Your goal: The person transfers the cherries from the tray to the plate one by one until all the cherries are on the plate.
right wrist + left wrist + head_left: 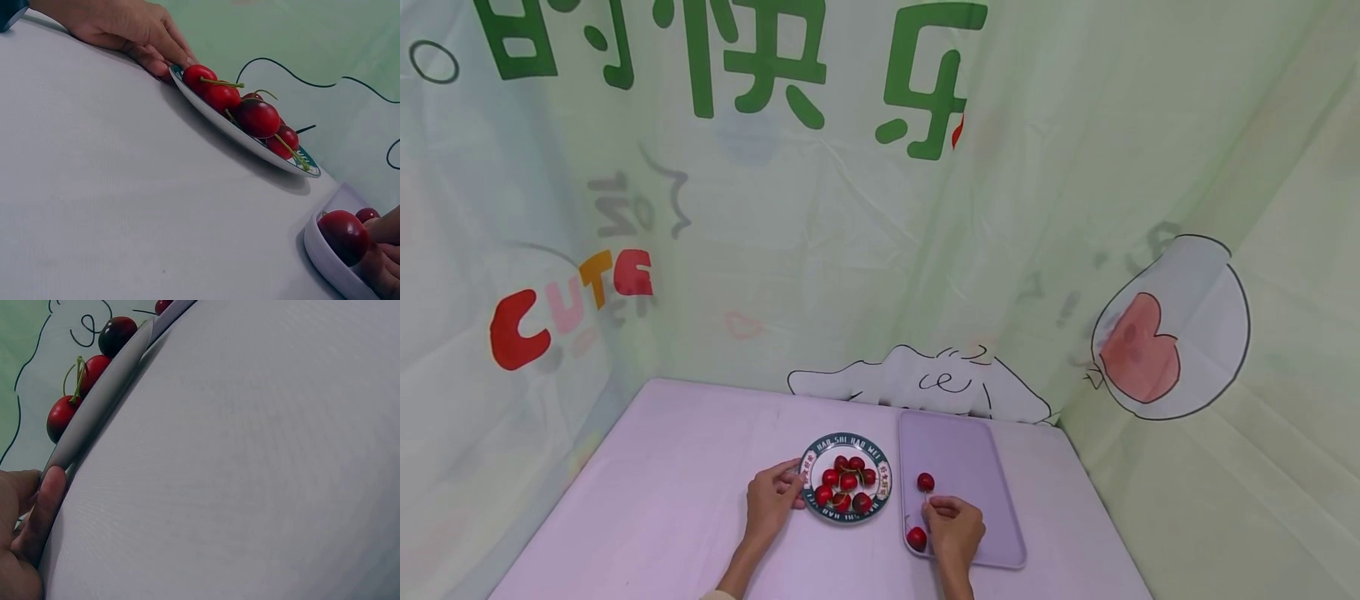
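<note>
A round plate (810, 502) with a dark green lettered rim bears several red cherries (847, 482), some with green stems. My left hand (771, 500) grips the plate's left edge between thumb and fingers, seen close in the left wrist view, where the plate (103, 394) appears edge-on. My right hand (955, 527) is over the lilac tray (985, 467), its thumb and forefinger pinching the stem of a cherry (926, 482) just beyond the fingertips. Another cherry (917, 538) lies in the tray's near left corner, beside that hand.
A pale cloth covers the table (700, 450), with the plate left of the tray. Behind and at both sides hang printed curtains (850, 250), the rear one meeting the table's far edge. The tray has a low raised rim.
</note>
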`<state>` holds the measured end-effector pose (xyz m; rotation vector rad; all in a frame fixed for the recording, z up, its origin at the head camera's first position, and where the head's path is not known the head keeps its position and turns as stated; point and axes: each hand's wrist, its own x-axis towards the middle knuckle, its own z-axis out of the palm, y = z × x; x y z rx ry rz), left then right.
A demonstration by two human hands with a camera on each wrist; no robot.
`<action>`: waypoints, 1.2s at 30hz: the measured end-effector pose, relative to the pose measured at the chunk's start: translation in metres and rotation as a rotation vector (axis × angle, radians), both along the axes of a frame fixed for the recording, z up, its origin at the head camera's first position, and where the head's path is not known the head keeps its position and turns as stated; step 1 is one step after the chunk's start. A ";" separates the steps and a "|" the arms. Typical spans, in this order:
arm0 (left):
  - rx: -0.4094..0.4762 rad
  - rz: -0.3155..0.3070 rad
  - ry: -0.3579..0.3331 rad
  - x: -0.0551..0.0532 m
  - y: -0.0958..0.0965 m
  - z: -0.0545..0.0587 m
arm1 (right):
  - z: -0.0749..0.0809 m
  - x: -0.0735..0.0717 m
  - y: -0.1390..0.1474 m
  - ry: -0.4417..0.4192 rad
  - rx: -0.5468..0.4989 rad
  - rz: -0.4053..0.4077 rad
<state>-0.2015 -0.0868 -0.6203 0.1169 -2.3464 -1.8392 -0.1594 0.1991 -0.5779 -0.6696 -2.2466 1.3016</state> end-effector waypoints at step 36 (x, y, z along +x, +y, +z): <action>0.012 -0.001 0.006 -0.003 -0.001 -0.003 | -0.018 -0.012 0.016 0.232 -0.128 -0.126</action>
